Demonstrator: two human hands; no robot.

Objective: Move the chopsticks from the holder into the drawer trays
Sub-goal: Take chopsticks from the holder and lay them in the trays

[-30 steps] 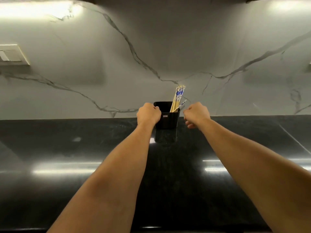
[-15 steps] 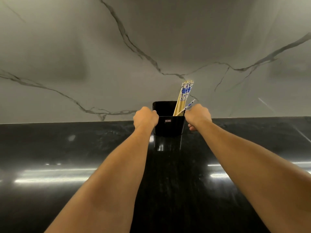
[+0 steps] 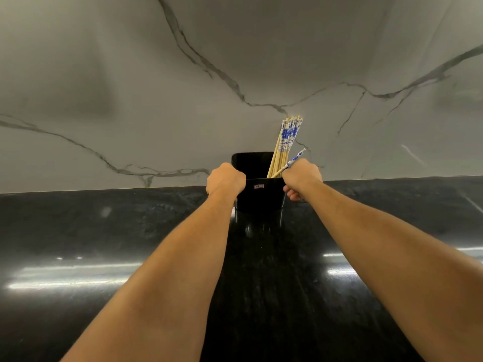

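A black holder (image 3: 258, 195) stands at the back of the dark counter, against the wall. A bundle of bamboo chopsticks (image 3: 286, 142) with blue-and-white tops leans in its right side, and one more chopstick (image 3: 294, 162) slants lower to the right. My left hand (image 3: 226, 180) grips the holder's left side. My right hand (image 3: 302, 177) is closed around its right side, fingers curled round the wall, with the slanted chopstick passing over its knuckles. No drawer or trays are in view.
The glossy black counter (image 3: 104, 244) stretches wide to both sides and toward me, with light reflections on it. A grey-veined marble wall (image 3: 156, 100) rises right behind the holder.
My right hand has closed in onto the holder's right side. The view has tilted down, so the wall switch and top lights have left the frame. The left hand keeps its hold.
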